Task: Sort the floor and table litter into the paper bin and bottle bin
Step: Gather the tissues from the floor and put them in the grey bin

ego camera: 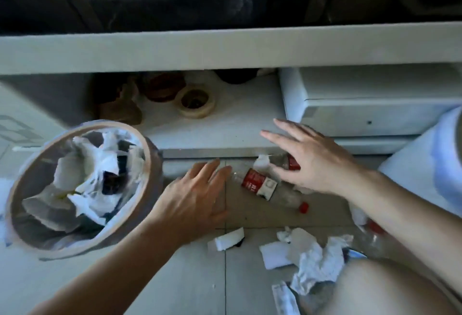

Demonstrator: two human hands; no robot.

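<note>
A pale tiled floor [190, 279] with thin dark grout lines fills the lower part of the view, lit by soft, cool daylight. Above it runs a long white table edge [225, 49], its top dark and cluttered. Beneath the table, a low white shelf [225, 129] carries a roll of beige tape [196, 102] near its back edge, and a white boxy drawer unit [362, 104] stands at its right end.

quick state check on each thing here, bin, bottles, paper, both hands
round paper bin: upright, holding crumpled paper
clear red-labelled plastic bottle: lying on floor, capped
second clear bottle: partly under right hand
crumpled white paper scraps: loose on floor
left hand: open, empty
right hand: open, over bottle
</note>
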